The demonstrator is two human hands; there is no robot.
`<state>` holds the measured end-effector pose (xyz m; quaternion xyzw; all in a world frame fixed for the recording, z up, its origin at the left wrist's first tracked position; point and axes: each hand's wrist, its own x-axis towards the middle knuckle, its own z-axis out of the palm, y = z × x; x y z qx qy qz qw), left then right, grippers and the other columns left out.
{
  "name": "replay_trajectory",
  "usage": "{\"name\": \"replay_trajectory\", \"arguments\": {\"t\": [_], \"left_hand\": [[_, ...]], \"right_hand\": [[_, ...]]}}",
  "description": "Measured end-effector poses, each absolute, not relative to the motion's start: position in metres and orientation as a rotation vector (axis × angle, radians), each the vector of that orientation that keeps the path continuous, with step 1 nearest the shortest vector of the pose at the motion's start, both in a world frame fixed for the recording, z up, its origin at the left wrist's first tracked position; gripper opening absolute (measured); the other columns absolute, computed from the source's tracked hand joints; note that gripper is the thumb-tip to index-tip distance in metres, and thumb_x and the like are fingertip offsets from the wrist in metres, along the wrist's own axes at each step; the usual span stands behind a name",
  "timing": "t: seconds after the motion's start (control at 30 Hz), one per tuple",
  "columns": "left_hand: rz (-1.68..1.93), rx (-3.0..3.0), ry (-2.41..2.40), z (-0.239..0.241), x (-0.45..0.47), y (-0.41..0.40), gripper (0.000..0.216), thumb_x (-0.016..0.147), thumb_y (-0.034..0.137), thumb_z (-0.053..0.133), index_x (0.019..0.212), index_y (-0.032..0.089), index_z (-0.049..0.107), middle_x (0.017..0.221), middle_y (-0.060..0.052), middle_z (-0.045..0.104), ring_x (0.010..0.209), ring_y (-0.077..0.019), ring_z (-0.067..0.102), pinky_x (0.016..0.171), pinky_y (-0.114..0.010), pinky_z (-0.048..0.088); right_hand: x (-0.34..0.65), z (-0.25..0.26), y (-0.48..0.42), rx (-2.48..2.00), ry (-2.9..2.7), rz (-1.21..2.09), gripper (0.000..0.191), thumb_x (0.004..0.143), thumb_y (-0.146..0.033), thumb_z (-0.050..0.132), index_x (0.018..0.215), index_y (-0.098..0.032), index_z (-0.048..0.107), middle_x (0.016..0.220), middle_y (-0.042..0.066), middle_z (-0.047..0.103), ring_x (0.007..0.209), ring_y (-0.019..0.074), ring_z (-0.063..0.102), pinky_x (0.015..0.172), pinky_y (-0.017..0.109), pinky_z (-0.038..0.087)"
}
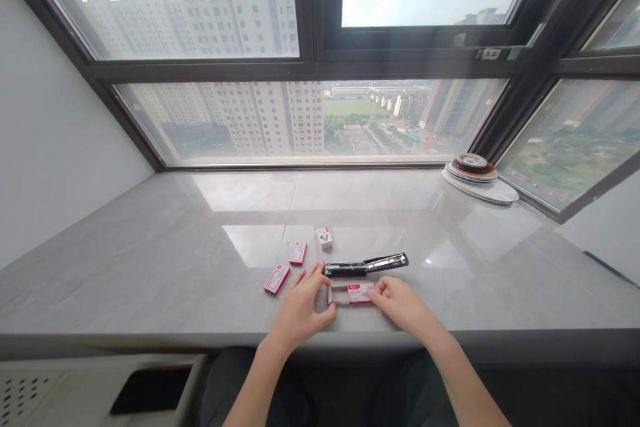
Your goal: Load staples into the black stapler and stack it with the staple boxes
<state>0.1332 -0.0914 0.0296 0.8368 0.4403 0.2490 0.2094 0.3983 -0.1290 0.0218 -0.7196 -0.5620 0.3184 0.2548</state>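
While the half-curled left hand (305, 301) holds the opened box (354, 293), the right hand (400, 303) pinches its right end.

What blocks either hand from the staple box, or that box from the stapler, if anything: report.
Nothing visible: left hand and right hand hold the staple box at its ends; countertop shows between it and the open stapler, with left-hand fingers beside the gap.
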Motion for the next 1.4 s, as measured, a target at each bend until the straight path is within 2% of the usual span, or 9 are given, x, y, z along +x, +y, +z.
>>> {"name": "replay_trajectory", "arguments": {"t": [0.17, 0.3, 0.47, 0.63, 0.9, 1.03, 1.23, 1.33, 1.4], "left_hand": [[0.691, 2.343, 1.222, 0.027, 0.132, -0.092, 0.036, 0.083, 0.029, 0.071, 0.118, 0.032, 0.063, 0.164, 0.0, 0.038, 0.153, -0.0237, 0.035, 0.129, -0.045, 0.025], [0.673, 2.388, 1.182, 0.023, 0.131, -0.09, 0.047, 0.086, 0.032, 0.069, 0.132, 0.031, 0.061, 0.165, -0.002, 0.038, 0.154, -0.0258, 0.032, 0.129, -0.05, 0.024], [0.656, 2.398, 1.16, 0.022, 0.13, -0.088, 0.048, 0.088, 0.033, 0.069, 0.135, 0.031, 0.059, 0.164, -0.003, 0.039, 0.155, -0.0246, 0.03, 0.129, -0.05, 0.023], [0.662, 2.365, 1.143, 0.027, 0.129, -0.087, 0.043, 0.088, 0.033, 0.069, 0.129, 0.031, 0.062, 0.161, -0.001, 0.044, 0.155, -0.0247, 0.031, 0.129, -0.049, 0.023], [0.684, 2.321, 1.141, 0.025, 0.126, -0.085, 0.042, 0.086, 0.033, 0.071, 0.127, 0.031, 0.062, 0.162, -0.001, 0.043, 0.153, -0.0254, 0.035, 0.129, -0.049, 0.025], [0.702, 2.315, 1.121, 0.022, 0.126, -0.083, 0.035, 0.087, 0.03, 0.07, 0.122, 0.03, 0.064, 0.161, -0.003, 0.044, 0.154, -0.0237, 0.034, 0.128, -0.046, 0.025], [0.741, 2.291, 1.113, 0.024, 0.124, -0.087, 0.028, 0.087, 0.031, 0.07, 0.114, 0.029, 0.065, 0.16, -0.003, 0.046, 0.152, -0.0241, 0.036, 0.127, -0.045, 0.026], [0.843, 2.244, 1.171, 0.028, 0.123, -0.09, 0.027, 0.09, 0.034, 0.069, 0.116, 0.029, 0.065, 0.149, -0.005, 0.056, 0.141, -0.0251, 0.049, 0.117, -0.042, 0.038], [0.895, 2.203, 1.284, 0.029, 0.125, -0.092, 0.013, 0.096, 0.036, 0.061, 0.104, 0.027, 0.067, 0.123, -0.005, 0.069, 0.118, -0.0238, 0.063, 0.101, -0.039, 0.047]], "right_hand": [[0.384, 0.044, -0.12, -1.988, -1.614, 0.665, 0.023, 0.089, -0.049, 0.061, 0.093, -0.026, 0.065, 0.061, -0.002, 0.063, 0.058, 0.0185, 0.057, 0.054, 0.028, 0.031], [0.351, 0.059, -0.106, -1.814, -1.627, 0.74, 0.03, 0.095, -0.046, 0.055, 0.111, -0.025, 0.068, 0.064, -0.002, 0.066, 0.068, 0.0197, 0.064, 0.061, 0.028, 0.037], [0.322, 0.048, -0.09, -1.698, -1.481, 0.919, 0.033, 0.093, -0.048, 0.057, 0.106, -0.019, 0.066, 0.061, -0.002, 0.063, 0.064, 0.0189, 0.063, 0.062, 0.027, 0.041], [0.309, 0.032, -0.076, -1.607, -1.356, 0.88, 0.028, 0.089, -0.045, 0.063, 0.1, -0.019, 0.065, 0.058, -0.005, 0.058, 0.057, 0.0157, 0.057, 0.06, 0.026, 0.042], [0.31, 0.06, -0.084, -1.565, -1.676, 0.726, 0.018, 0.092, -0.039, 0.061, 0.089, -0.023, 0.069, 0.061, -0.003, 0.061, 0.059, 0.0149, 0.055, 0.06, 0.026, 0.035], [0.322, 0.065, -0.104, -1.623, -1.945, 0.705, 0.007, 0.086, -0.027, 0.065, 0.081, -0.024, 0.069, 0.064, -0.003, 0.063, 0.06, 0.0141, 0.054, 0.058, 0.026, 0.029], [0.342, 0.06, -0.13, -1.628, -1.922, 0.774, 0.015, 0.094, -0.034, 0.058, 0.094, -0.026, 0.071, 0.071, -0.002, 0.066, 0.065, 0.0157, 0.058, 0.06, 0.026, 0.033], [0.362, 0.05, -0.139, -1.766, -1.703, 0.705, 0.022, 0.098, -0.041, 0.052, 0.1, -0.025, 0.067, 0.067, -0.002, 0.063, 0.063, 0.0165, 0.057, 0.06, 0.027, 0.036], [0.376, 0.039, -0.143, -1.901, -1.609, 0.659, 0.024, 0.097, -0.044, 0.051, 0.092, -0.024, 0.064, 0.063, -0.003, 0.06, 0.06, 0.0168, 0.056, 0.058, 0.027, 0.034]]}}
